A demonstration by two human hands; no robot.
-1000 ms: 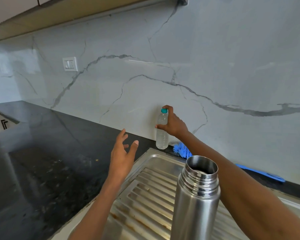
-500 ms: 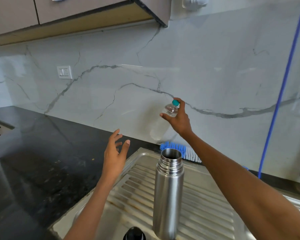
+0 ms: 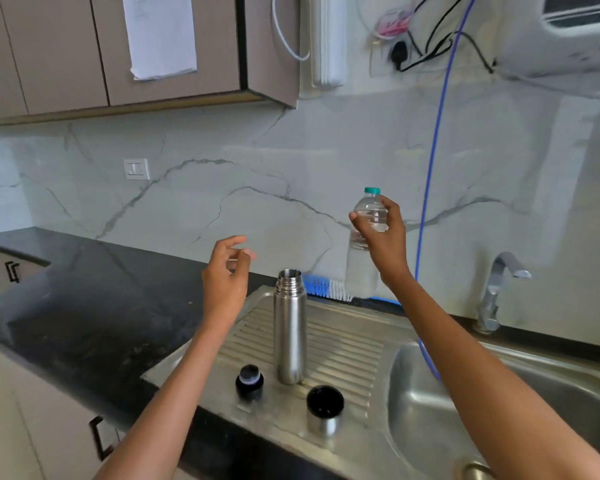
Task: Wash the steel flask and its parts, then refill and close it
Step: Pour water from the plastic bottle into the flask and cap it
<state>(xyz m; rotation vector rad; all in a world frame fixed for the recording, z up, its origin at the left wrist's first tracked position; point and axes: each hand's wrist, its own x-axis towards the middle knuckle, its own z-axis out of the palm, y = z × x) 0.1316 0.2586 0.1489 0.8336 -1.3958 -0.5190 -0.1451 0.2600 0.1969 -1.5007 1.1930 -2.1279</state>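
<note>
Your flask stands upright on the ribbed draining board, long axis vertical, open mouth up, with its stopper and cup just in front. Your right hand grips the water bottle near its shoulder, cap up, now lifted clear of the counter and no longer tilted. Your left hand hovers empty left of the flask, fingers loosely curled rather than spread.
</note>
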